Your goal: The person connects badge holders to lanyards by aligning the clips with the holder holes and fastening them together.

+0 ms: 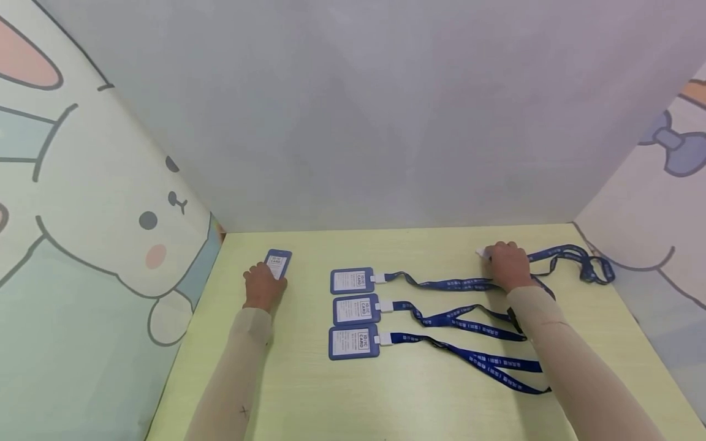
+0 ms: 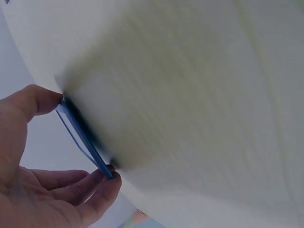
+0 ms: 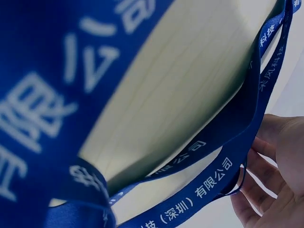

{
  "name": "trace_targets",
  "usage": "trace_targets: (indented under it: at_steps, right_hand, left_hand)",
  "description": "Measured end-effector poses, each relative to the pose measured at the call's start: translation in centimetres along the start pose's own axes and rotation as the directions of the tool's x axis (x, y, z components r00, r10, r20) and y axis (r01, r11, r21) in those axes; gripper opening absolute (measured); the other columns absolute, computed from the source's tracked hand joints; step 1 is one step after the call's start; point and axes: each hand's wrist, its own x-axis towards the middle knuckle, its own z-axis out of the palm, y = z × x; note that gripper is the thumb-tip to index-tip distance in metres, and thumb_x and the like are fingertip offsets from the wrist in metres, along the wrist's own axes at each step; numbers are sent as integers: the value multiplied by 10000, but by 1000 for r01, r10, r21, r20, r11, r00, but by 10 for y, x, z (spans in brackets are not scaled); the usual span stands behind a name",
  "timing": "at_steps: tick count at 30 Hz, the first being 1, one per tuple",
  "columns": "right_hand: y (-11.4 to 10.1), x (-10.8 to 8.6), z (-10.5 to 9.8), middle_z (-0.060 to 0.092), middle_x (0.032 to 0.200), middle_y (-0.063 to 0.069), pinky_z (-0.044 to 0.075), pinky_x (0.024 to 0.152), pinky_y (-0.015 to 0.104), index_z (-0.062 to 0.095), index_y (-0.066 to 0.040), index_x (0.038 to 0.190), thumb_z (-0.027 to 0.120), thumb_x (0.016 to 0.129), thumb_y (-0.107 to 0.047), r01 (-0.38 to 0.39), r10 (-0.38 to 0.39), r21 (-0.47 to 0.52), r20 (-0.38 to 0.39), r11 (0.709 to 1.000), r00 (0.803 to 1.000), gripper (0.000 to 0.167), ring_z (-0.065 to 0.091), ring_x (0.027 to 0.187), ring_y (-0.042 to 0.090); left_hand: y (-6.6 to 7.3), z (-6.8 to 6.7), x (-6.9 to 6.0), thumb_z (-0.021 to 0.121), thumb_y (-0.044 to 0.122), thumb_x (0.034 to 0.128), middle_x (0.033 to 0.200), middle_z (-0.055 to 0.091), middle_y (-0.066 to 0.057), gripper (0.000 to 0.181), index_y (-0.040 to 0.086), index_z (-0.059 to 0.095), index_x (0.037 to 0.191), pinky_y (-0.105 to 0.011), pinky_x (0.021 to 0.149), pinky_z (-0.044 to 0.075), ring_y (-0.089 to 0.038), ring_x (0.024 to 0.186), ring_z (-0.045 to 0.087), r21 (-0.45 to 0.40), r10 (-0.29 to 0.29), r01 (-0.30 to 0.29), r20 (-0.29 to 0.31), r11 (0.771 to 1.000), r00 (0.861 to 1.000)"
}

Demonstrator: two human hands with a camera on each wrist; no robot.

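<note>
My left hand pinches a blue ID card holder by its edges at the table's left side. The left wrist view shows the holder edge-on between thumb and fingertips, close to the tabletop. On the right, my right hand grips a blue lanyard near its white clip; the lanyard's strap trails off to the right. In the right wrist view, blue straps with white lettering run beside the hand. The exact finger contact there is partly hidden.
Three blue card holders, top, middle and bottom, lie in a column mid-table, each clipped to a lanyard stretching right. My right forearm covers some strap ends. A grey wall rises behind the pale wooden table.
</note>
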Motion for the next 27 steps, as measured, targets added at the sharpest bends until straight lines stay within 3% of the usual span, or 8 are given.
trace_targets:
  at_steps: [8,19,27]
  right_hand:
    - [3,-1,3,679,995,316,522,795,622,724,108,1171,674,955,51,18,-18,1,-2,1000,1000,229,610,929,488]
    - [2,-1,4,671,946,311,542,769,633,722,126,1134,723,909,80,40,-40,-33,-10,999,999,230,623,897,495]
    - [2,0,5,671,1006,330,550,787,646,709,129,1174,689,948,61,10,-10,-13,4,1000,1000,237,623,950,511]
  left_hand:
    - [2,-4,-5,685,241,927,1161,524,-369,646,-281,504,1262,-556,910,505,-469,1069,504,50,23,-23,2,998,1000]
    - [5,-6,-13,714,228,902,1159,479,-353,621,-277,535,1216,-559,887,530,-463,1067,500,28,24,-24,0,999,1000]
    - [6,-1,-7,722,209,869,1174,484,-353,701,-274,455,1301,-571,936,556,-473,1086,531,112,147,-142,-36,984,989]
